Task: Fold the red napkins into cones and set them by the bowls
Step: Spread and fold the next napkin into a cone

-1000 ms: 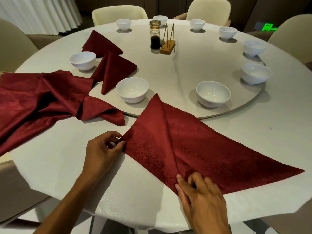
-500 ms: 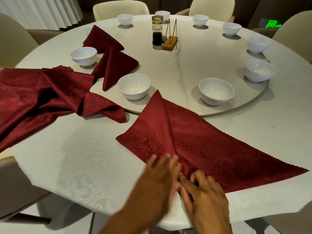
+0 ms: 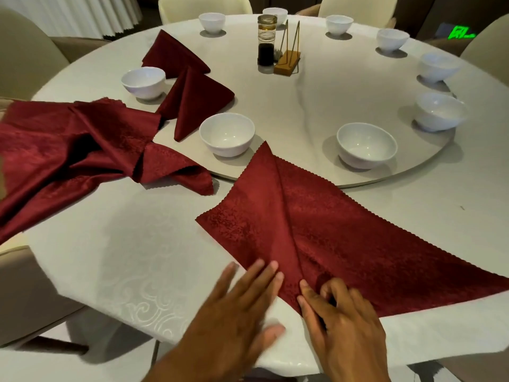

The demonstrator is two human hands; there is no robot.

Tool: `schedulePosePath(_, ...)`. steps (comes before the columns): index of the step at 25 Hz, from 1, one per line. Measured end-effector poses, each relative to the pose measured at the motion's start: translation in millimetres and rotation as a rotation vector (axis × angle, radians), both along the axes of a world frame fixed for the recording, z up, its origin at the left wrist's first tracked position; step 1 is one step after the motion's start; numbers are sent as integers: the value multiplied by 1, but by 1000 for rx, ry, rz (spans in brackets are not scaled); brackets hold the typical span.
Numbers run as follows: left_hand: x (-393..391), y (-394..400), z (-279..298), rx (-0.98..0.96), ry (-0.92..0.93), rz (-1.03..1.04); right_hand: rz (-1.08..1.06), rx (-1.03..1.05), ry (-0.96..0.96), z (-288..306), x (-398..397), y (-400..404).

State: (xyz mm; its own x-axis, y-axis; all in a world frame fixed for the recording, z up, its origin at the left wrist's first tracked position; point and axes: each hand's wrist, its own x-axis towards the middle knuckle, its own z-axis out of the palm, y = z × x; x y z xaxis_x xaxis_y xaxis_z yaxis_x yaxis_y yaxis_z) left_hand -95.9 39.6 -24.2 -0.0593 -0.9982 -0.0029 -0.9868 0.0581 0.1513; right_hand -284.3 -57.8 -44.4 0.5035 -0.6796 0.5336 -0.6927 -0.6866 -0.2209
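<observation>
A red napkin (image 3: 344, 238) lies flat on the white tablecloth in front of me, partly folded, with its left flap turned in along a centre crease. My right hand (image 3: 341, 323) presses its fingertips on the napkin's near corner. My left hand (image 3: 242, 307) lies flat with fingers spread, fingertips on the folded flap's near edge. Two folded red cones (image 3: 192, 100) (image 3: 172, 55) rest by the bowls at the left. White bowls (image 3: 227, 133) (image 3: 366, 144) stand just beyond the napkin on the turntable.
A heap of unfolded red napkins (image 3: 68, 155) covers the table's left side. More white bowls (image 3: 440, 111) ring the turntable (image 3: 303, 106). A sauce bottle (image 3: 266, 40) and a wooden holder (image 3: 287, 60) stand at its centre. Cream chairs (image 3: 24, 53) surround the table.
My left hand let go of the napkin's left corner and swept right to the near corner beside my right hand, now flattened on the flap. The camera has come closer.
</observation>
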Motion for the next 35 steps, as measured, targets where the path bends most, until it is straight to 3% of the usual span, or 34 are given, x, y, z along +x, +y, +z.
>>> schedulePosePath(3,58,-11,15,130,-32,351,10,17,26,2,0,-1)
schedulePosePath(5,78,-18,28,107,-106,415,6,38,32,4,0,1)
schedulePosePath(7,40,-27,28,-59,-16,358,13,59,35,9,-1,1)
schedulePosePath(11,-60,-24,-8,-176,176,143,77,164,98,17,-4,5)
schedulePosePath(15,-61,-28,-13,-207,112,174,258,207,106,26,-45,-25)
schedulePosePath(19,-61,-27,-15,-263,94,167,39,160,272,33,-134,-111)
schedulePosePath(21,-60,-28,-14,-285,101,159,71,216,298,32,-185,-153)
schedulePosePath(25,-57,-28,-12,-286,101,161,88,524,83,36,-239,-189)
schedulePosePath(30,-55,-25,-20,-318,43,133,66,729,-282,102,-173,-215)
schedulePosePath(33,-54,-26,-21,-386,45,112,192,694,-264,147,-85,-227)
schedulePosePath(35,-54,-25,-21,-469,69,60,270,639,-131,161,-12,-234)
